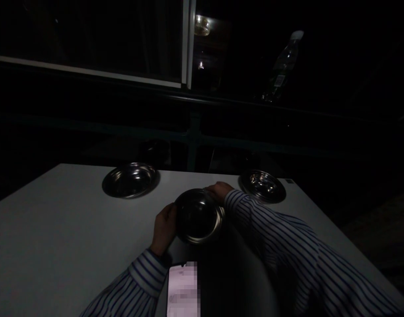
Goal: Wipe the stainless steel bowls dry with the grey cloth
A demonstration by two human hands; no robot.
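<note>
A shiny round metal bowl (198,215) is between my two hands, over the middle of a white table. My left hand (164,226) grips its left rim, fingers closed. At the bowl's upper right edge, my right hand (220,191) is closed on the rim, its fingertips partly hidden. The bowl's inside faces me and looks dark; I cannot make out anything in it. Below it lies a phone (183,290) with a lit, partly blurred screen.
The white table (72,237) carries a metal dish (129,180) at its far left edge and another metal dish (263,186) at the far right. Beyond, a clear bottle with a white cap (284,68) stands tilted in view on a dark ledge. The surroundings are very dark.
</note>
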